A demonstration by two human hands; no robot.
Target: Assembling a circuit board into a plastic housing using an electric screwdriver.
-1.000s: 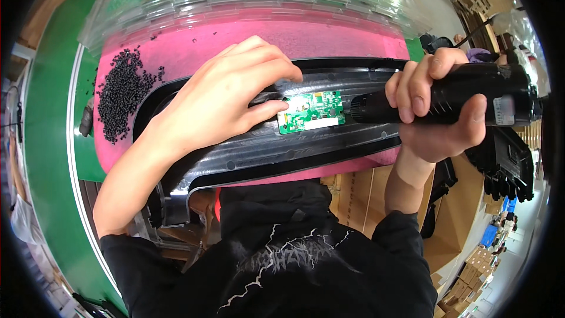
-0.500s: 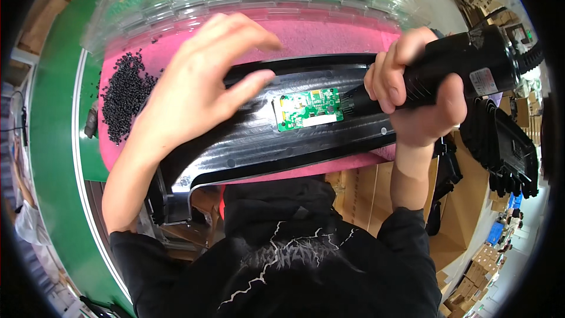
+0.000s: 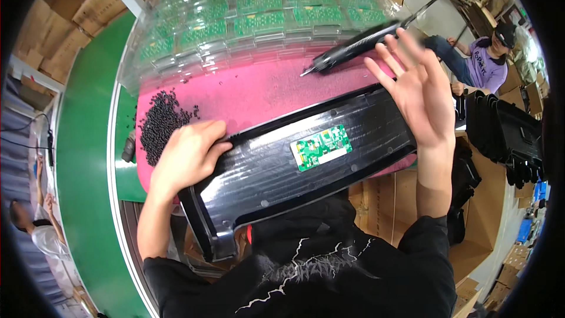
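Observation:
A long black plastic shell [image 3: 259, 179] lies tilted over the front of the pink mat, its hollow side up. Fixed or resting inside it, right of its middle, is a small green circuit board [image 3: 322, 147]. My left hand [image 3: 191, 156] has its fingers curled over the far left rim of the shell. With fingers spread, my right hand [image 3: 425, 97] is raised at the shell's right end and holds nothing. Beyond that hand, a black electric screwdriver [image 3: 359, 46] slants above the mat, its bit pointing left and its cord running up to the right.
A heap of small black screws [image 3: 162, 126] covers the left of the pink mat [image 3: 265, 91]. Clear plastic trays [image 3: 253, 41] of green boards stand behind it. Stacked black shells [image 3: 509, 129] and a cardboard box [image 3: 482, 212] are at right. Two other people are farther off.
My right hand has let go of the screwdriver, which now lies farther back. My left hand has come down onto the shell's rim. In the picture, the shell's right end has swung farther up.

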